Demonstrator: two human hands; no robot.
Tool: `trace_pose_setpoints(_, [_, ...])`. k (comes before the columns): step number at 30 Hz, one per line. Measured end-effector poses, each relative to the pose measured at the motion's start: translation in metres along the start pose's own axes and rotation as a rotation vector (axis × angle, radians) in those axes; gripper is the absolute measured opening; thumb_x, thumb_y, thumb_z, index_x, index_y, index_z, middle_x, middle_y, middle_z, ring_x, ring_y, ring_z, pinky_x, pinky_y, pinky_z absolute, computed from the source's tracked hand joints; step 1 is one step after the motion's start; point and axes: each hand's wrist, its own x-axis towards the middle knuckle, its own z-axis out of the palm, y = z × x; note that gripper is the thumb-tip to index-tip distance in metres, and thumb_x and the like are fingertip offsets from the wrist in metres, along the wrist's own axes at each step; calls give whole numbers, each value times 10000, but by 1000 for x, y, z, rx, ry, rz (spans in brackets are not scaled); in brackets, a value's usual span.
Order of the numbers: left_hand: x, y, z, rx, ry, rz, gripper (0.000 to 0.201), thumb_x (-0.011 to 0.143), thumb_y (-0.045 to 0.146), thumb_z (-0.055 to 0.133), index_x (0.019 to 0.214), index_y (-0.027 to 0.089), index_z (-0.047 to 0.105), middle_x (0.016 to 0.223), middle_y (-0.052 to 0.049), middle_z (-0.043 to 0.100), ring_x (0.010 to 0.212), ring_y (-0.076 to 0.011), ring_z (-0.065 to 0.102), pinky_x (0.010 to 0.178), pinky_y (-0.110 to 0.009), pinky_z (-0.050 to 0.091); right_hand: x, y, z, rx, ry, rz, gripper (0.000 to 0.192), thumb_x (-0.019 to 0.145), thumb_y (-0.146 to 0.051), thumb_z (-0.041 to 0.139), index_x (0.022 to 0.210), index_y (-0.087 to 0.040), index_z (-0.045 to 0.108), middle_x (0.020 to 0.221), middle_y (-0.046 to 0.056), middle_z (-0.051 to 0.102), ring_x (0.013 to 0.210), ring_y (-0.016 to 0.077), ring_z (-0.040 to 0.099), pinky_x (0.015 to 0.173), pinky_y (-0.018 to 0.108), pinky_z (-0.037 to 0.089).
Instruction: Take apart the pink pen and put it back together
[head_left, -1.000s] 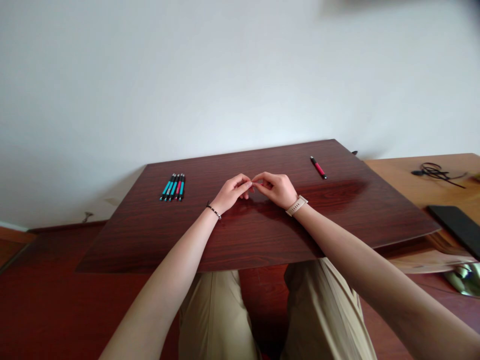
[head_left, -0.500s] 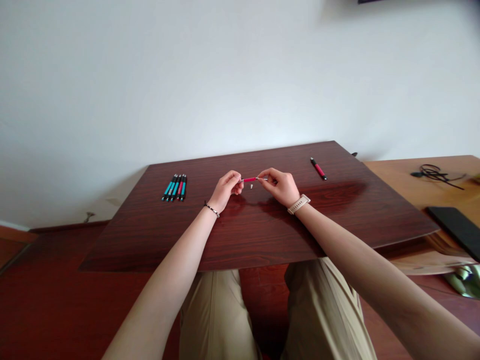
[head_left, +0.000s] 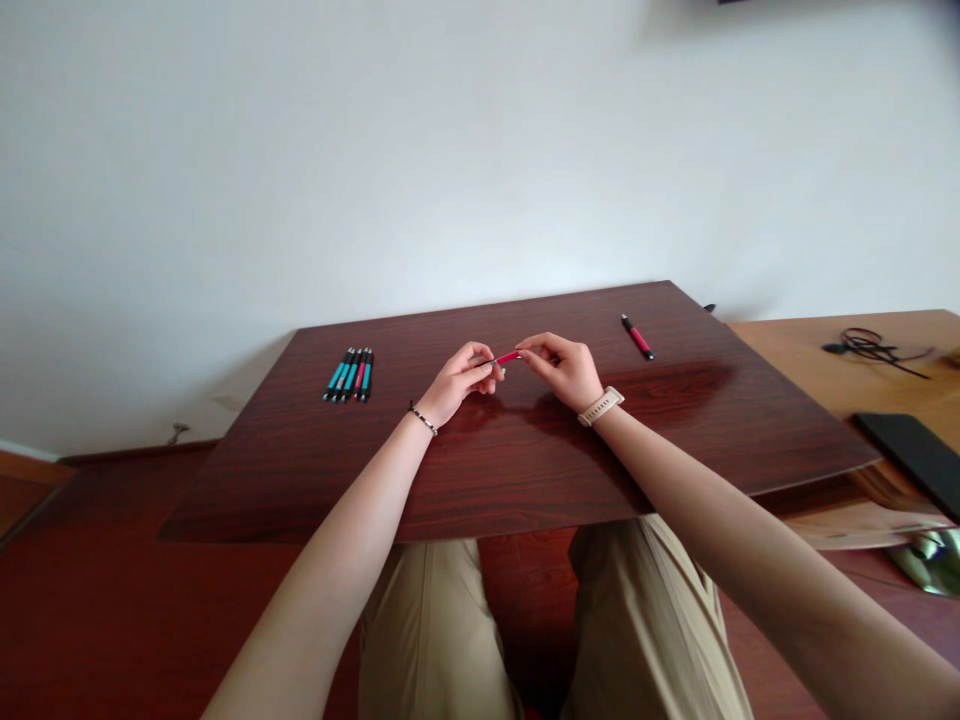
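Note:
A red pen barrel (head_left: 508, 357) spans the gap between my hands above the table, its right end tilted slightly up. My left hand (head_left: 461, 378) grips the dark left end between thumb and fingers, the lower fingers loosely spread. Thumb and index finger of my right hand (head_left: 559, 368) pinch the barrel's right end; whatever else is between those fingertips is too small to make out. Beside the left fingertips a small pale piece (head_left: 503, 372) shows, partly hidden.
Several blue pens (head_left: 346, 376) and one red pen (head_left: 359, 375) lie in a row on the dark wooden table (head_left: 480, 480), at left. Another red-and-black pen (head_left: 637, 337) lies at back right. A side table (head_left: 787, 350) holds a black cable (head_left: 870, 347) and a flat black object (head_left: 911, 460).
The red barrel has shifted a little right and tilted, its right end rising. My left fingers have spread more and now partly cover the small pale piece. The rod at my right fingertips no longer shows clearly.

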Motion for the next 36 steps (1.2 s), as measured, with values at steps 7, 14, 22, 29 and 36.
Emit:
trace_pose_setpoints(7, [-2, 0, 3, 91, -113, -23, 358, 973, 425, 753, 1215, 165, 707, 1029, -114, 782, 778, -155, 667, 768, -303, 522, 1, -1, -2, 81, 8, 23, 452, 1008, -622, 652, 1119, -224, 838, 744, 25, 661, 627, 167, 478, 624, 311, 411])
trace_pose_setpoints(14, [2, 5, -3, -178, 103, 32, 319, 952, 441, 772, 1161, 207, 719, 1068, -88, 748, 823, -143, 666, 727, -270, 516, 2, -2, -1, 24, 31, 33, 533, 1010, -574, 665, 1418, -234, 709, 654, -43, 487, 612, 167, 433, 659, 308, 416])
trace_pose_setpoints(22, [6, 12, -20, -307, 318, 136, 269, 1025, 470, 657, 1158, 251, 737, 1009, -57, 702, 852, -133, 643, 725, -267, 522, 2, 2, -1, 5, 46, 52, 431, 1019, -524, 661, 1299, -209, 753, 645, -49, 486, 604, 161, 448, 668, 304, 411])
trace_pose_setpoints(29, [9, 9, -23, -303, 388, 132, 274, 1020, 480, 679, 1170, 259, 743, 800, -14, 617, 754, -127, 605, 676, -262, 501, 2, 4, -1, 12, 10, 67, 395, 1020, -498, 649, 1269, -212, 757, 631, -55, 461, 597, 160, 421, 649, 306, 386])
trace_pose_setpoints(36, [9, 7, -23, -290, 360, 90, 294, 1066, 486, 597, 1090, 218, 716, 1019, -72, 787, 815, -145, 703, 691, -288, 520, 2, 4, 0, 18, -35, 82, 391, 1023, -508, 634, 1241, -210, 761, 615, -55, 452, 585, 159, 397, 619, 304, 360])
